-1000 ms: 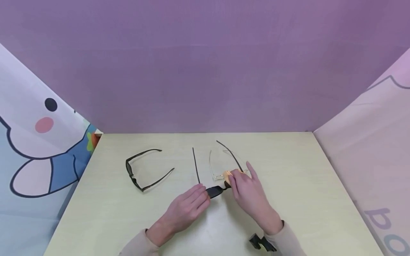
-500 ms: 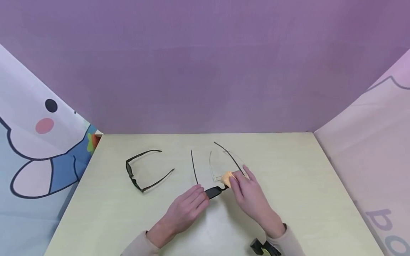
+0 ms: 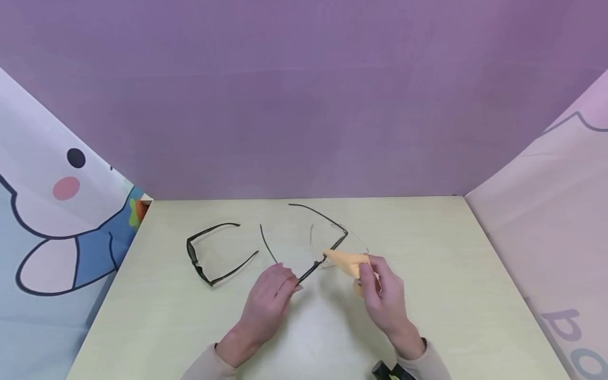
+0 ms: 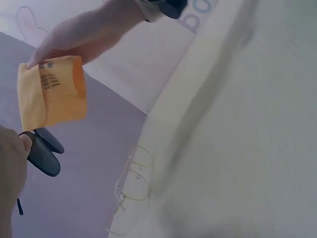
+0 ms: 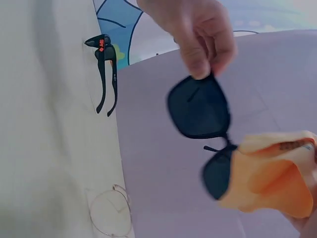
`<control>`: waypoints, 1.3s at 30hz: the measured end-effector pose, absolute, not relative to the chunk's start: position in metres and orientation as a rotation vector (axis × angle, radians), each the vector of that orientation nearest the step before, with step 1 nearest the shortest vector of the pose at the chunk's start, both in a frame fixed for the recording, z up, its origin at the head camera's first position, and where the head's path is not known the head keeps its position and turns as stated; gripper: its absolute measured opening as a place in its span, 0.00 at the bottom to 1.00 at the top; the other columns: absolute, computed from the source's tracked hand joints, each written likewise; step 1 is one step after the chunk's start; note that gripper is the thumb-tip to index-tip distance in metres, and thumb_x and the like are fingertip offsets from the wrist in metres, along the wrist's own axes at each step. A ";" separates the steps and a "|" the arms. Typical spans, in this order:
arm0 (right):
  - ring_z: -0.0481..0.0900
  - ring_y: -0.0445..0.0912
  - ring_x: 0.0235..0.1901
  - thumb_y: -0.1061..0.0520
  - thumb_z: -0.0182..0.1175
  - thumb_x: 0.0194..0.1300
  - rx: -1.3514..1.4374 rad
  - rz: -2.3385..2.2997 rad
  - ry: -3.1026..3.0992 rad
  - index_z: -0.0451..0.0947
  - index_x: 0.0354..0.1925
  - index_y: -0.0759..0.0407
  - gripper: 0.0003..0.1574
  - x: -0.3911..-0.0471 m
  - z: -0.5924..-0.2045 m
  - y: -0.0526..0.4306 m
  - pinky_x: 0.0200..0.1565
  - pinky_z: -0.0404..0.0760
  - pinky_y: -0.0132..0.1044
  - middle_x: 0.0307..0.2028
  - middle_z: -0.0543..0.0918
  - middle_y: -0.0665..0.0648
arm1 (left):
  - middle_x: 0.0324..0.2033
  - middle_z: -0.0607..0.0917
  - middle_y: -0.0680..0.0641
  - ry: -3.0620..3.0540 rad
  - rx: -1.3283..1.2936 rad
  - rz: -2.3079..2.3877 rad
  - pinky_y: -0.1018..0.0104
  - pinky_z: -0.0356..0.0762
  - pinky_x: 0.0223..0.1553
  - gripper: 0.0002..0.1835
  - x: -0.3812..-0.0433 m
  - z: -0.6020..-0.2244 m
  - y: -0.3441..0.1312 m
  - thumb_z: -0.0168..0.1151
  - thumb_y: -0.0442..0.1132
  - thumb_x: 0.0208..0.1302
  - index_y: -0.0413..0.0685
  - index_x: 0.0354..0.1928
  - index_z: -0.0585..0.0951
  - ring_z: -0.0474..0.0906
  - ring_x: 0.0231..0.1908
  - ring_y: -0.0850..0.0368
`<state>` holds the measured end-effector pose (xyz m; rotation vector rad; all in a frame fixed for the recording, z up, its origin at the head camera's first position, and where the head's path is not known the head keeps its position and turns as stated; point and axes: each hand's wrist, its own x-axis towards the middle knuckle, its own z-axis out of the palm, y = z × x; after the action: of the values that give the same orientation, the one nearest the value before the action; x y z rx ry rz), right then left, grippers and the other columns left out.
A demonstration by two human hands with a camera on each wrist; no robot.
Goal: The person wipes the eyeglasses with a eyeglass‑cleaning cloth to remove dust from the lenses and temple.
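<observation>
My left hand pinches a pair of dark sunglasses by one end of the frame, off the table with both temples spread away from me. In the right wrist view a lens hangs just under the left thumb. My right hand holds a folded orange cleaning cloth between thumb and fingers. Small dark print shows on the cloth in the left wrist view. From the right wrist, the cloth overlaps the edge of the far lens; whether it touches I cannot tell.
A second pair of black sunglasses lies unfolded at the left of the pale table. Thin wire-framed eyeglasses lie behind the held pair. A purple wall stands at the back, with printed cloth walls at both sides.
The held sunglasses have turned, their far end swinging up and away. My right hand has shifted right with the cloth, which shows more now. The left hand has moved slightly left.
</observation>
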<state>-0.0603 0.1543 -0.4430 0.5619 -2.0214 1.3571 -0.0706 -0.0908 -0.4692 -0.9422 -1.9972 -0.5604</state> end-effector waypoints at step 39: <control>0.87 0.59 0.47 0.51 0.57 0.79 0.837 1.103 -1.893 0.84 0.46 0.68 0.19 -0.065 -0.484 0.099 0.64 0.79 0.36 0.51 0.87 0.68 | 0.49 0.81 0.43 -1.551 0.273 -2.943 0.61 0.80 0.62 0.07 -0.054 -0.443 -0.057 0.52 0.32 0.79 0.40 0.43 0.80 0.83 0.52 0.57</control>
<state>-0.0651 0.0989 -0.4837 0.8372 -1.8932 1.1026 -0.0539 -0.0566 -0.4426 0.2731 -1.5508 -2.9432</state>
